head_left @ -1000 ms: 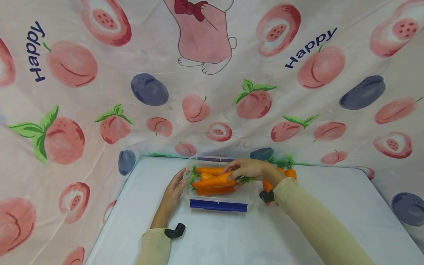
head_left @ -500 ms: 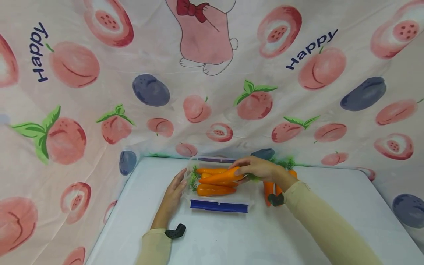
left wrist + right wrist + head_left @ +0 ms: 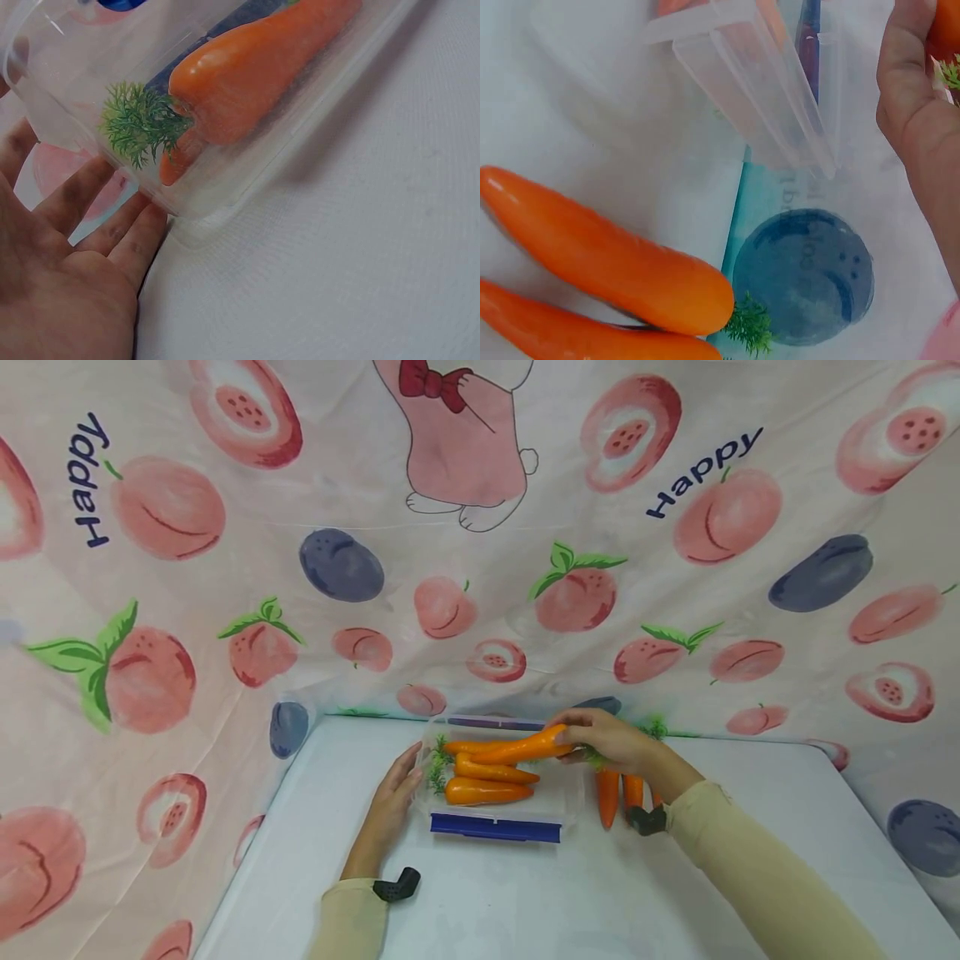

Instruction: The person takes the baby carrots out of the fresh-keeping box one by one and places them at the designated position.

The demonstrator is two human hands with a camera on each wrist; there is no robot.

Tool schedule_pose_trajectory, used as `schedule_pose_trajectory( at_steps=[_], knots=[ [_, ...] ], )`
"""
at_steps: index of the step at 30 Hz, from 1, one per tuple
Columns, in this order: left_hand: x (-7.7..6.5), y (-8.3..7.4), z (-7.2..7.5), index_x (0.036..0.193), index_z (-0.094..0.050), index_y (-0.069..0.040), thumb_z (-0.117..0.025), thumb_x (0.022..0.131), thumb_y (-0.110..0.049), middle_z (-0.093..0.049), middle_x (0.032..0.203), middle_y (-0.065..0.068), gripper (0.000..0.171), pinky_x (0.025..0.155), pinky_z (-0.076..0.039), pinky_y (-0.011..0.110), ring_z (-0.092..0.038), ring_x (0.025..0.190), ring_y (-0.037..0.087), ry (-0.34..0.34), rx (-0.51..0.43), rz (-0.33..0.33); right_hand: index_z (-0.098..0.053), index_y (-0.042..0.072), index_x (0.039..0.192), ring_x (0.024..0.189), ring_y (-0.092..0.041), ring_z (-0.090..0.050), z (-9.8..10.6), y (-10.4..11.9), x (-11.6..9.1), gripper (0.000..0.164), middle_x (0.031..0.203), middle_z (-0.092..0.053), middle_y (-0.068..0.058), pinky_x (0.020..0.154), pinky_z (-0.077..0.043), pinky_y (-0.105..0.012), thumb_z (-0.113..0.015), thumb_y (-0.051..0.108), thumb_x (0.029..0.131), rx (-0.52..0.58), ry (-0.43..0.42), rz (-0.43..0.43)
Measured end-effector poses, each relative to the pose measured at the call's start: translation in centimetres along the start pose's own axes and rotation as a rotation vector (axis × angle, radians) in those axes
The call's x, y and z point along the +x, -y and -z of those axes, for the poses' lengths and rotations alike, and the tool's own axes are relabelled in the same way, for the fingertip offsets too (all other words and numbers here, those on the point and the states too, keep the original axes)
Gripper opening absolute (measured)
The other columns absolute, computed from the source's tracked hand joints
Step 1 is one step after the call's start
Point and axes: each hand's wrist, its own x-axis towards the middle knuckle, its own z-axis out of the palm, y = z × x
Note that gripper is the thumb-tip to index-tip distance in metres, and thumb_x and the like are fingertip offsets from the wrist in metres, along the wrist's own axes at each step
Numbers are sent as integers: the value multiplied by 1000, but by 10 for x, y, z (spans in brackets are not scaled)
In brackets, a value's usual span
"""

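A clear plastic box [image 3: 557, 783] with blue side clasps holds several orange carrots [image 3: 489, 791] with green tops. My left hand [image 3: 396, 785] rests its extended fingers against the box's left wall, as the left wrist view also shows beside a carrot [image 3: 240, 79]. In my right hand [image 3: 609, 742] I grip a carrot [image 3: 528, 747] by its thick end, near the leafy top. Its pointed tip slants down to the left over the box, and whether the tip touches the others I cannot tell. The right wrist view catches only part of this hand [image 3: 919, 112].
Just right of the box several more carrots [image 3: 608, 799] lie on the white table [image 3: 487, 902], partly hidden by the right forearm. A blue clasp flap [image 3: 495, 828] sticks out at the box's front. A fruit-printed cloth [image 3: 480, 560] hangs behind the table.
My right hand has moved right and slightly up with the carrot, which has come off the others and uncovered the carrots beneath. The left hand has stayed at the box's left side.
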Motion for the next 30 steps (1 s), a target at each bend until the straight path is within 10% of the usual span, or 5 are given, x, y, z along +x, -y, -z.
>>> schedule_pose_trajectory(
  at_steps=[30],
  knots=[
    [0, 4, 0, 156, -40, -31, -47, 109, -27, -28, 168, 8, 48, 122, -16, 70, -23, 157, 34, -2, -10, -4, -60, 10, 124, 100, -22, -62, 34, 5, -31, 29, 117, -62, -6, 92, -59, -33, -68, 17, 96, 51, -177, 60]
  ],
)
